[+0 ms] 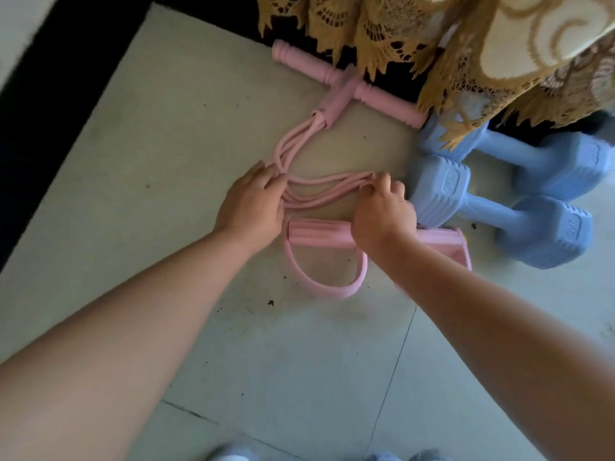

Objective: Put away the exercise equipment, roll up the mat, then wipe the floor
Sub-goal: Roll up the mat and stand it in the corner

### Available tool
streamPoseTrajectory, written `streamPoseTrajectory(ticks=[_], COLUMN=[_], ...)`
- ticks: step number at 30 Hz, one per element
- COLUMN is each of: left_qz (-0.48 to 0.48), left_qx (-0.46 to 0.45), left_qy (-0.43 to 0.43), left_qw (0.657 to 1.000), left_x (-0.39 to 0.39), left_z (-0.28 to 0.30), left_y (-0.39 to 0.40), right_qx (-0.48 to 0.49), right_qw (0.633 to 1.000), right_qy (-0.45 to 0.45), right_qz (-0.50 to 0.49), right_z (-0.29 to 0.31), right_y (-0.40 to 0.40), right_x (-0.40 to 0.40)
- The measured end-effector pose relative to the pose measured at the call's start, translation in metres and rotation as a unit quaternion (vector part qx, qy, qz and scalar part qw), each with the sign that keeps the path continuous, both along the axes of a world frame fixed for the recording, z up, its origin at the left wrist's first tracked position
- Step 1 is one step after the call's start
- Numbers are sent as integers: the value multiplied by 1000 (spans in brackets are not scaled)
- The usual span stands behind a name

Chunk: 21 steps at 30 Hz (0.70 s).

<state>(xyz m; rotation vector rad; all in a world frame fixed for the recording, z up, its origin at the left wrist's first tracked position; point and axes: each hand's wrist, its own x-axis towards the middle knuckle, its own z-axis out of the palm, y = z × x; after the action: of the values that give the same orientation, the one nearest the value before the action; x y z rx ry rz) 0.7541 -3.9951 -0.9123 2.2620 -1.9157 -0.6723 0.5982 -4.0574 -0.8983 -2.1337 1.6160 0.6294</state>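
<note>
A pink pedal resistance band lies on the pale tiled floor. Its T-shaped handle (346,84) rests at the back by the lace cloth, and its foot pedal with loop straps (319,261) lies nearest me. The pink elastic cords (326,191) are folded into a bend between them. My left hand (253,207) presses the left bend of the cords, fingers down on them. My right hand (382,211) pinches the right bend of the cords and covers part of the pedal. Two light blue dumbbells (499,221) lie just right of my right hand.
A brown lace cloth (466,44) hangs over dark furniture at the back. A black skirting edge (66,94) runs along the left. Dirt specks (269,302) dot the floor tiles. My feet (233,455) show at the bottom edge.
</note>
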Motion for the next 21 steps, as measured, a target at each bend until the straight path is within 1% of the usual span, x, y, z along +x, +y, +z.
streamPoseTrajectory(ticks=[3, 5, 7, 9, 11, 13, 15, 17, 18, 20, 21], left_qz=[18, 27, 49, 81, 103, 133, 193, 260, 286, 319, 316], left_qx=[119, 150, 158, 153, 98, 91, 103, 81, 83, 119, 140], left_qy=[-68, -103, -112, -103, -118, -132, -143, -170, -184, -205, -211], left_qw=[990, 983, 980, 980, 983, 978, 965, 947, 937, 917, 914], left_x=[-4, -6, -8, -7, -3, -2, -1, -5, -8, -19, -26], left_z=[39, 76, 123, 177, 233, 298, 350, 408, 431, 474, 494], left_y=[35, 63, 95, 125, 154, 184, 220, 263, 285, 333, 358], right_qx=[29, 40, 45, 49, 51, 62, 68, 70, 69, 74, 77], right_qw=[999, 997, 993, 983, 971, 957, 941, 918, 906, 880, 868], right_qy=[16, 11, -4, -30, -62, -89, -113, -140, -150, -170, -178], right_qz=[28, 62, 113, 174, 224, 267, 312, 364, 390, 438, 456], right_z=[39, 77, 126, 182, 239, 295, 347, 403, 427, 467, 484], right_y=[18, 34, 52, 72, 94, 118, 144, 179, 198, 237, 259], right_x=[-3, -3, 3, 13, 27, 43, 59, 71, 75, 79, 79])
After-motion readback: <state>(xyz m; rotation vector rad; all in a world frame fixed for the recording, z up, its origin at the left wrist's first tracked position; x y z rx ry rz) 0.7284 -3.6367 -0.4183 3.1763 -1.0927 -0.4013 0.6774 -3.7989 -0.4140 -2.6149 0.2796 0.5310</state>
